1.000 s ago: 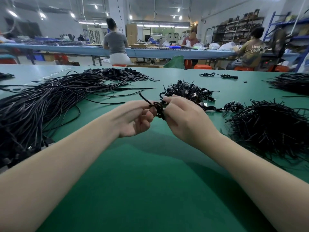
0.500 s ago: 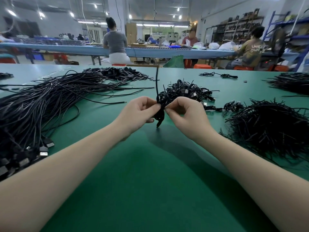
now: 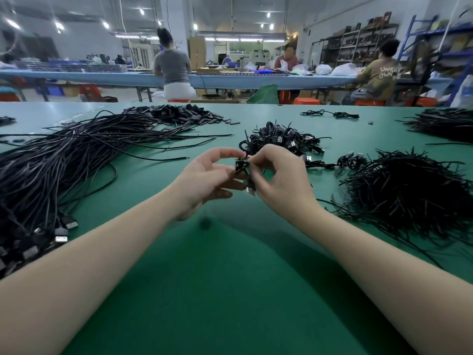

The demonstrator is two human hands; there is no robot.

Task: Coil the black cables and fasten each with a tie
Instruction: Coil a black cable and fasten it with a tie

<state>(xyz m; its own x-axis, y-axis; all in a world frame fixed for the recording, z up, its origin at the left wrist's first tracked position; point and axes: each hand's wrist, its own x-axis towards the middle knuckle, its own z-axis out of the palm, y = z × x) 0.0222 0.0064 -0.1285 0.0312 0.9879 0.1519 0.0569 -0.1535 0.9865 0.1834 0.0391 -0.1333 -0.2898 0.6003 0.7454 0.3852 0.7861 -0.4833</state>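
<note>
Above the green table (image 3: 230,290) I hold a small coiled black cable (image 3: 242,165) between both hands. My right hand (image 3: 279,183) pinches the coil with thumb and fingers, its silver plug hanging below at the palm. My left hand (image 3: 207,180) faces it, thumb and fingertips pinching the coil's left side. Whether a tie is round it I cannot tell. A big heap of uncoiled black cables (image 3: 51,165) lies at the left. The pile of black ties (image 3: 409,196) sits at the right.
A heap of coiled cables (image 3: 284,139) lies just behind my hands. Small black parts (image 3: 176,114) are piled at the back, another black pile (image 3: 445,124) at the far right. Three people sit at a blue bench (image 3: 230,79) beyond.
The long upright tie end that stuck up from the coil is gone from view. My left hand has turned palm-up and its fingers have loosened; the coil sits a little to the right.
</note>
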